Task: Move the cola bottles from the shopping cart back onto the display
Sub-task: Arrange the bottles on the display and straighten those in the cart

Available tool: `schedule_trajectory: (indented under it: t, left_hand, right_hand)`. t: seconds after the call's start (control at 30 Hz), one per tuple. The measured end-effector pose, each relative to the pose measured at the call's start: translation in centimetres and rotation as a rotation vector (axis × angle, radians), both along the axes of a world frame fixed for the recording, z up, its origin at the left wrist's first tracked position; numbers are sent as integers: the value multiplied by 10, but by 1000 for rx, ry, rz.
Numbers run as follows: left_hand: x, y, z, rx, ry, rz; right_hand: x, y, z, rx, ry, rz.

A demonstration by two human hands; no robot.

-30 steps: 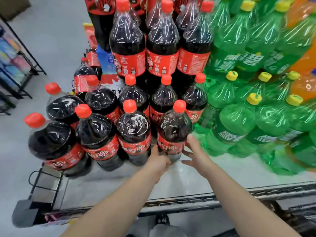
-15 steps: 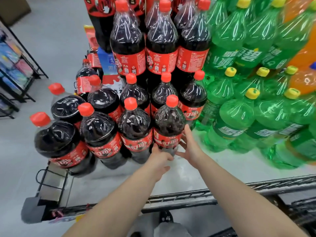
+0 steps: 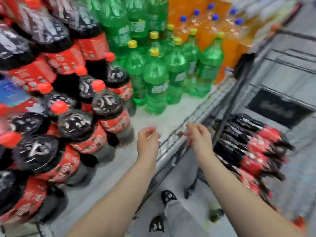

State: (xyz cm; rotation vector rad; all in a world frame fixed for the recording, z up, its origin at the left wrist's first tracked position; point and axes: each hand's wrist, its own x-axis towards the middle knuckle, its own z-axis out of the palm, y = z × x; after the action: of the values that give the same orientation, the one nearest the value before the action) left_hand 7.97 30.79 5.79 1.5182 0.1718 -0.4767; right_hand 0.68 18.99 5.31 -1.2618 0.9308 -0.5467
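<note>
The cola bottles on the display (image 3: 107,103) are clear, glossy plastic over dark drink, catching white glints, with smooth red plastic caps and shiny red film labels. Beside them, green bottles (image 3: 155,77) are translucent glossy plastic with yellow caps. The orange bottles (image 3: 205,31) behind look like the same plastic, with blue caps. The display shelf (image 3: 164,117) has a pale, matt top and a silvery metal wire edge. The shopping cart (image 3: 239,86) is dark metal wire, and the cola bottles in the cart (image 3: 248,142) show the same glossy plastic and red film. One leg wears grey trousers (image 3: 179,218) of matt cloth. The floor (image 3: 299,185) is dull grey. Blur hides finer texture.
</note>
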Motion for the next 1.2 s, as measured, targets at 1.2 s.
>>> schedule_trajectory:
  t: [1.2]
  left_hand:
    - [-121,-355,-164,835,-524,-1625]
  right_hand:
    - [-237,-253,-175,1052,145,-713]
